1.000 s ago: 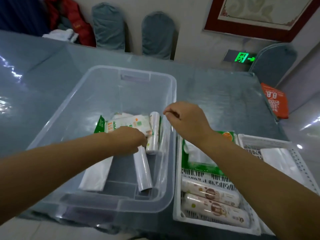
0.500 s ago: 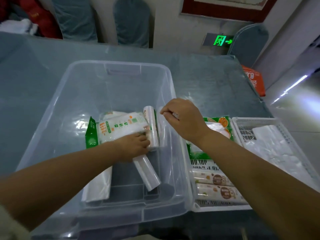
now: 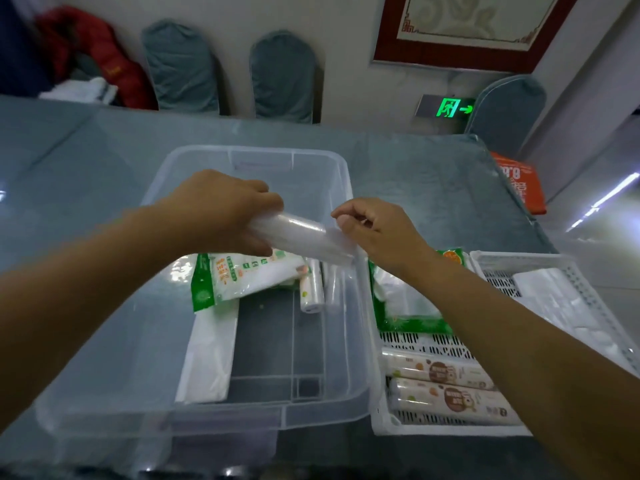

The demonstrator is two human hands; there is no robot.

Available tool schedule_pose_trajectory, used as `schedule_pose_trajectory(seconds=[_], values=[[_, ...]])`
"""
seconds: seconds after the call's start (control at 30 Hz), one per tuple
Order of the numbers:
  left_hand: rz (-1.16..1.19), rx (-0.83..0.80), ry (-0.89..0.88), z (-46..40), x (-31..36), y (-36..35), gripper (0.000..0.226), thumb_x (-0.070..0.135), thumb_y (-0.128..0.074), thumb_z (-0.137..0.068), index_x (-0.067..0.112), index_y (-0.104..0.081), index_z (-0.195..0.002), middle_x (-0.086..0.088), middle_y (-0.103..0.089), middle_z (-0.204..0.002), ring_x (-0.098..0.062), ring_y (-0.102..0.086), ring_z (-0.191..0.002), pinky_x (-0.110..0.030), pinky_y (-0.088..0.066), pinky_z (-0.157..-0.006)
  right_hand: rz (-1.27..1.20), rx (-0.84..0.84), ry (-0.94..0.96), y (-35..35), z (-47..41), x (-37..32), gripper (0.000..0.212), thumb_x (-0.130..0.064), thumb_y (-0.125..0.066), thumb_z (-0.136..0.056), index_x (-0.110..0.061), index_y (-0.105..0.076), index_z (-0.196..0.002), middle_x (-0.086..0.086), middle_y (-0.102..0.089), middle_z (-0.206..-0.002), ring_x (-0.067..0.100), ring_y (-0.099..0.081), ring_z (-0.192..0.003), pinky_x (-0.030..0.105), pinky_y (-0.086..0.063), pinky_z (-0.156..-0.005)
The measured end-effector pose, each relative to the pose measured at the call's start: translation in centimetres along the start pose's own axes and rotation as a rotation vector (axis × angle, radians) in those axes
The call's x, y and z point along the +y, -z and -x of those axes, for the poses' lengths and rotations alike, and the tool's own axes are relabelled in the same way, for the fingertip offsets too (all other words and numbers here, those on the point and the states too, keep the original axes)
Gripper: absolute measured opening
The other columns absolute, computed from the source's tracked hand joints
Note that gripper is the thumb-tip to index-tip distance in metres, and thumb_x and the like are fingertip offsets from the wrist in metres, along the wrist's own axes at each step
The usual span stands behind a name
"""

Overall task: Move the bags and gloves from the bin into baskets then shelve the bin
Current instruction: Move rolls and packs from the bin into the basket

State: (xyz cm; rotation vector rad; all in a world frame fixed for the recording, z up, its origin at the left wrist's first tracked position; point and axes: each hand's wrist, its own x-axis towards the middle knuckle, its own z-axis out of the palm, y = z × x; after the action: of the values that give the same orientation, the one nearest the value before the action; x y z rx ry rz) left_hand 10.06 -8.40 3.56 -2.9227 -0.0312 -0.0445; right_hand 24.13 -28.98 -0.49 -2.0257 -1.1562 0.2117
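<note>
Left hand point(image 3: 221, 211) grips roll point(image 3: 304, 237) — above bin point(image 3: 207, 403).

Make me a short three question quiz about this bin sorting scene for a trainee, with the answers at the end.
1. True or false: the left hand grips a clear roll of bags above the clear bin.
2. Multiple choice: where do the two brown-labelled rolls lie? A, in the bin; B, in the near white basket; C, on the bare table.
3. Fill the gap: the green-edged packet inside the bin lies partly on a flat ____ bag.

Key: 1 true. 2 B. 3 white.
</note>
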Motion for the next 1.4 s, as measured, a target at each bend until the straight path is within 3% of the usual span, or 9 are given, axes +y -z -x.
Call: schedule_pose_trajectory(seconds=[0.2,0.3,0.4,0.5,0.67,0.9,1.03,1.2,1.4], values=[[0.074,0.142,0.072,-2.1,5.6,5.7,0.056,0.072,-0.054,-0.062,0.039,-0.053,-0.108,0.014,-0.054,-0.083,-0.011,-0.045,-0.065,-0.024,-0.03,-0.053,0.359,0.079,0.231,5.1,2.0,1.1,0.059,-0.056,-0.058,-0.075,-0.021,-0.054,-0.122,0.0,-0.061,-0.114,0.009,-0.046,-0.097,0.03,-0.035,-0.086],[0.09,0.179,0.039,-4.4,10.7,6.7,0.05,0.065,-0.059,-0.066,0.033,-0.055,-0.105,0.01,-0.055,-0.084,-0.014,-0.048,-0.068,-0.027,-0.03,-0.056,0.455,0.097,0.23,8.9,3.9,3.6,0.061,-0.053,-0.063,-0.072,-0.018,-0.055,-0.121,0.004,-0.064,-0.113,0.021,-0.055,-0.1,0.036,-0.037,-0.088],[0.158,0.054,0.03,-7.2,16.4,6.1,0.046,0.052,-0.062,-0.073,0.026,-0.053,-0.11,0.002,-0.057,-0.098,-0.023,-0.058,-0.083,-0.03,-0.036,-0.061,0.502,0.02,0.16,11.8,6.8,7.4,0.063,-0.047,-0.07,-0.071,-0.015,-0.055,-0.123,0.009,-0.063,-0.111,0.028,-0.055,-0.101,0.04,-0.038,-0.089],[0.193,-0.01,0.026,-9.2,21.8,4.4,0.041,0.036,-0.06,-0.08,0.024,-0.05,-0.118,-0.001,-0.057,-0.107,-0.026,-0.058,-0.096,-0.035,-0.044,-0.071,0.54,-0.06,0.104,13.0,10.4,12.1,0.062,-0.036,-0.076,-0.072,-0.015,-0.052,-0.125,0.01,-0.059,-0.108,0.028,-0.051,-0.096,0.039,-0.039,-0.083],[0.343,-0.027,0.148,-9.8,28.1,-0.4,0.039,0.023,-0.056,-0.082,0.02,-0.048,-0.121,-0.003,-0.058,-0.114,-0.025,-0.056,-0.102,-0.036,-0.045,-0.073,0.647,-0.181,0.019,11.7,14.6,18.9,0.054,-0.043,-0.07,-0.076,-0.02,-0.052,-0.122,0.007,-0.058,-0.112,0.026,-0.049,-0.097,0.039,-0.038,-0.082],[0.297,-0.366,0.327,-7.1,31.0,-8.5,0.046,0.04,-0.062,-0.081,0.016,-0.046,-0.117,-0.007,-0.052,-0.119,-0.026,-0.051,-0.106,-0.038,-0.042,-0.088,0.737,-0.342,-0.004,7.5,16.4,23.1,0.057,-0.047,-0.062,-0.08,-0.028,-0.041,-0.129,0.007,-0.05,-0.122,0.027,-0.043,-0.112,0.041,-0.034,-0.089],[0.282,-0.334,0.373,-5.1,31.7,-11.7,0.07,0.057,-0.061,-0.072,0.017,-0.04,-0.125,-0.005,-0.05,-0.128,-0.024,-0.044,-0.118,-0.037,-0.032,-0.101,0.7,-0.418,-0.035,6.3,16.6,24.4,0.055,-0.041,-0.054,-0.087,-0.025,-0.034,-0.135,0.01,-0.047,-0.127,0.03,-0.04,-0.115,0.044,-0.034,-0.092],[0.374,-0.27,0.394,-3.6,32.4,-13.6,0.079,0.058,-0.061,-0.072,0.017,-0.035,-0.134,-0.004,-0.039,-0.143,-0.022,-0.027,-0.135,-0.038,-0.011,-0.115,0.684,-0.518,0.014,6.0,16.9,25.2,0.054,-0.03,-0.05,-0.091,-0.021,-0.029,-0.14,0.011,-0.045,-0.13,0.03,-0.041,-0.116,0.044,-0.035,-0.098],[0.48,-0.243,0.462,-2.6,32.6,-14.4,0.081,0.057,-0.064,-0.069,0.022,-0.035,-0.135,-0.002,-0.037,-0.143,-0.021,-0.025,-0.134,-0.037,-0.014,-0.114,0.671,-0.643,0.085,6.4,17.3,25.5,0.066,-0.014,-0.052,-0.089,-0.019,-0.019,-0.146,0.01,-0.039,-0.138,0.028,-0.038,-0.122,0.04,-0.033,-0.103]])
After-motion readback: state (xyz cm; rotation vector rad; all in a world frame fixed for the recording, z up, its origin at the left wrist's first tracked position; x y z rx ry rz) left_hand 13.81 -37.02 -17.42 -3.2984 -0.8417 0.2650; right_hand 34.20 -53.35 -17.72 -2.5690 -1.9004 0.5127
